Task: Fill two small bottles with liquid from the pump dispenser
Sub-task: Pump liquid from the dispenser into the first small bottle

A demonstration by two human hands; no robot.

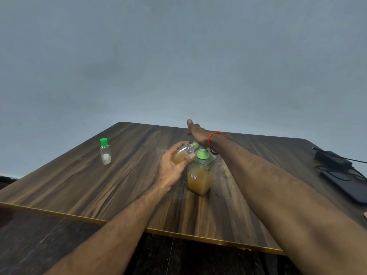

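A clear pump dispenser (199, 180) with a green pump head and amber liquid stands mid-table. My right hand (198, 133) lies flat on top of the pump head, fingers straight, pressing it. My left hand (172, 165) grips a small clear bottle (183, 151), tilted with its mouth at the pump's nozzle; amber liquid sits in its lower part. A second small bottle (105, 151) with a green cap stands upright at the left of the table, apart from both hands.
The wooden table (99, 185) has a gold front edge, and drops of spilled liquid lie around the dispenser. A black adapter with cables (331, 159) and a dark flat device (349, 185) lie at the right edge. A grey wall is behind.
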